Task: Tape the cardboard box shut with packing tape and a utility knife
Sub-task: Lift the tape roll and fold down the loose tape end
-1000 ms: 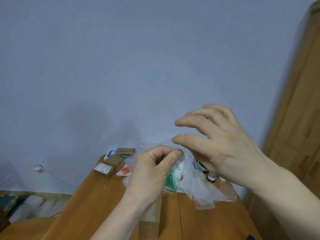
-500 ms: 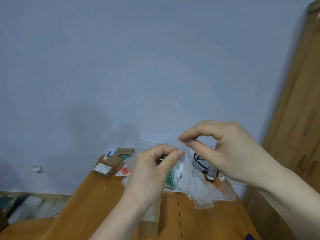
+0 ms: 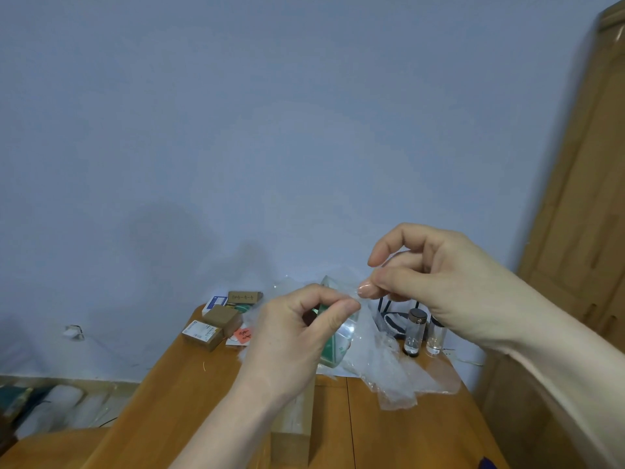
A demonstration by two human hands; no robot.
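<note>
My left hand (image 3: 297,340) is raised over the table, thumb and forefinger pinched on a thin clear strip of tape (image 3: 341,292) that is hard to make out. My right hand (image 3: 439,286) is just right of it, thumb and forefinger pinched on the same strip close to the left thumb. Below my left forearm a tan cardboard box (image 3: 292,431) with a glossy face stands on the wooden table (image 3: 176,401); my arm hides part of it. No tape roll or utility knife shows.
Small cardboard boxes (image 3: 216,328) and a pink note lie at the table's far left. A crumpled clear plastic bag (image 3: 389,370) with a green-printed packet lies behind my hands. Two glass vials (image 3: 414,333) stand at the far right. A wooden door (image 3: 581,231) is on the right.
My right hand has come down from an open, spread pose and closed its thumb and forefinger next to the left thumb. The left hand has barely moved.
</note>
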